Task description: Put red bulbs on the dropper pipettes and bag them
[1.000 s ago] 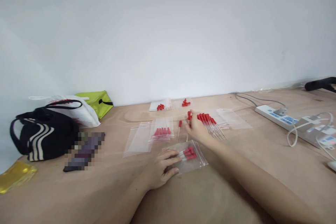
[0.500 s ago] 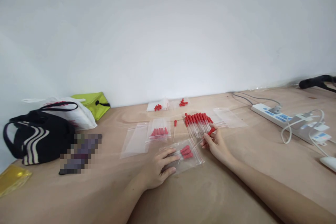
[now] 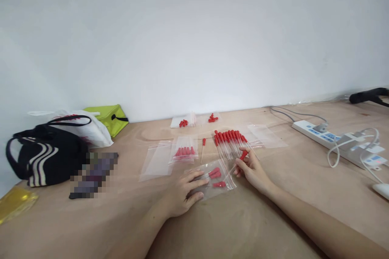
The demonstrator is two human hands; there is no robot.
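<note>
Red-bulbed dropper sits pinched in the right hand, tilted.

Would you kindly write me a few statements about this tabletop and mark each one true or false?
1. The left hand rests on a clear bag holding red-tipped sticks. True.

2. The right hand is empty. False: the right hand pinches a single stick near its red end.

3. A lone stick lies between the larger bunch and the bag with a neat row of red tips. True.

4. The power strip lies at the left of the picture. False: the power strip is at the right.

5. The black bag has pale stripes. True.
</note>
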